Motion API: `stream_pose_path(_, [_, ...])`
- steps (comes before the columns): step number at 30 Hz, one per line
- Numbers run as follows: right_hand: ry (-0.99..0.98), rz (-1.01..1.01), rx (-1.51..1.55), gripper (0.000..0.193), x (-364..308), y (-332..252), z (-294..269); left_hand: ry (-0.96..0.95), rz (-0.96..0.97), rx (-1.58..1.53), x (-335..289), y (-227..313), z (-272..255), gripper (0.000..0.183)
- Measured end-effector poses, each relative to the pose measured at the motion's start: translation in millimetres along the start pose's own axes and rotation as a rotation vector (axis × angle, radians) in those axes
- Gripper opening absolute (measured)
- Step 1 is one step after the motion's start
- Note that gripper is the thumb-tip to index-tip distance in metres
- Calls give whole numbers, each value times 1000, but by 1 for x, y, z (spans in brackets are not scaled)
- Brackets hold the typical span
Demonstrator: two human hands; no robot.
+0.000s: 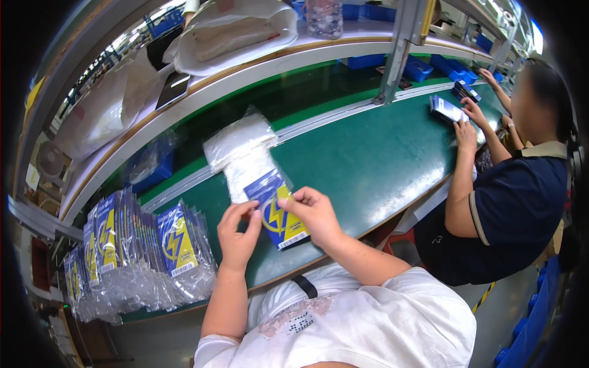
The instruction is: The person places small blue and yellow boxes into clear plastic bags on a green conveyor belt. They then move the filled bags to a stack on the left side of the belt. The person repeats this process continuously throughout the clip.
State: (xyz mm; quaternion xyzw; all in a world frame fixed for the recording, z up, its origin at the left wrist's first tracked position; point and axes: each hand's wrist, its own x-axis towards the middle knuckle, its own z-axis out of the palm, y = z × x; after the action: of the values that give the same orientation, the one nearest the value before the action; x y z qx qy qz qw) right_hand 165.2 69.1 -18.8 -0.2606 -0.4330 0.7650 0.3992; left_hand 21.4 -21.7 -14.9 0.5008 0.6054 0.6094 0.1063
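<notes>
Right hand: thumb and forefinger (pixel 302 205) are closed on the packet's upper right edge, the thumb lying over its printed face.
Left hand: thumb and forefinger (pixel 240 226) nearly meet at the packet's left edge; whether they grip it cannot be told.
Packet: the blue and yellow packet (pixel 283 216) sits between the two hands, above the near side of the table (pixel 374 168), printed face up.
Packet's direction: its long axis slants from upper left, away from the person, to lower right; the barcode end points toward the person's body.
Fingers and packet: both sets of fingertips are about midway along its sides, with the barcode end reaching nearer the body than the fingertips.
Beyond the packet: a pile of white plastic sleeves (pixel 245 150) lies on the table.
Left of the left hand: rows of similar packets in clear bags (pixel 144 245) stand packed together.
Blue bin: the bin (pixel 152 178) under the shelf holds clear plastic.
Shelf: an open white sack (pixel 189 56) has pale material inside; a clear jar (pixel 324 21) holds small mixed pieces.
Far right: a co-worker (pixel 512 190) handles a blue and white pack (pixel 449 110), near more blue bins (pixel 419 69).
</notes>
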Motion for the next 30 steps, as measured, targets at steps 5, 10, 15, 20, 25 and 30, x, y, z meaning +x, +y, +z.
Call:
stream_pose_path(5, [-90, -53, -130, 16, -19, -8, 10, 111, -463, -735, -5, 19, 13, 23])
stream_pose_path(10, [-255, 20, -442, 27, -19, -13, -2, 18, -451, -811, -13, 32, 7, 28])
stream_pose_path(15, [-530, -142, -703, 90, -31, -53, -2, 46, -544, -891, -8, 48, -7, 29])
stream_pose_path(20, [-201, -921, -764, 51, -26, -59, -4, -443, -604, -965, -29, 73, 12, 36])
stream_pose_path(25, [-98, -958, -750, 20, -47, -75, 6, -446, -662, -894, -29, 51, 4, 40])
stream_pose_path(30, [-792, -747, -763, 22, -55, -52, 28, -261, -759, -1144, -28, 80, 9, 44])
